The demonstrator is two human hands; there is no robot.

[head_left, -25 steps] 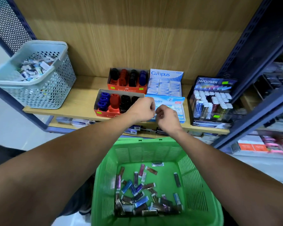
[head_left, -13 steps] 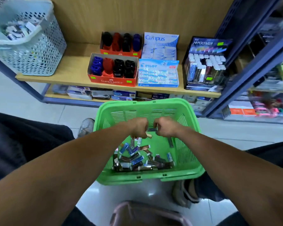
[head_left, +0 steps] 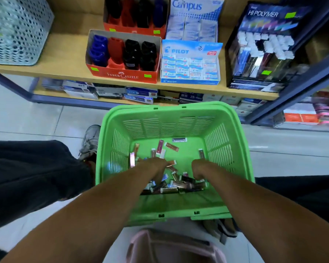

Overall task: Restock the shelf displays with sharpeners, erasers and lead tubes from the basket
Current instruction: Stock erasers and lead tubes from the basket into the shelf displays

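A: Head cam looks down into the green basket (head_left: 213,111) on the floor, both hands in it. Left hand (head_left: 156,167) sits mid-basket on the pile of lead tubes (head_left: 176,185), fingers down among them.
B: Got one?
A: Can't tell, fingers are hidden under the back of the hand. Same w/ the right hand (head_left: 198,170), knuckles up near the basket's right wall, tips buried in the tubes.
B: Where's the stock lying?
A: Mostly heaped at the basket's near edge, a few loose ones twd the far wall.
B: And the shelf?
A: Wooden shelf (head_left: 65,54) beyond the basket. Front edge: Faber-Castell sharpener box (head_left: 122,54) w/ blue, red, black ones, Pilot eraser box (head_left: 190,62) just beside it on the right. Hi-Polymer lead display (head_left: 262,46) at the right end. Campus box (head_left: 194,18) behind the Pilot one, second sharpener box (head_left: 135,14) behind the first. Grey perforated basket (head_left: 17,29) at the left end.
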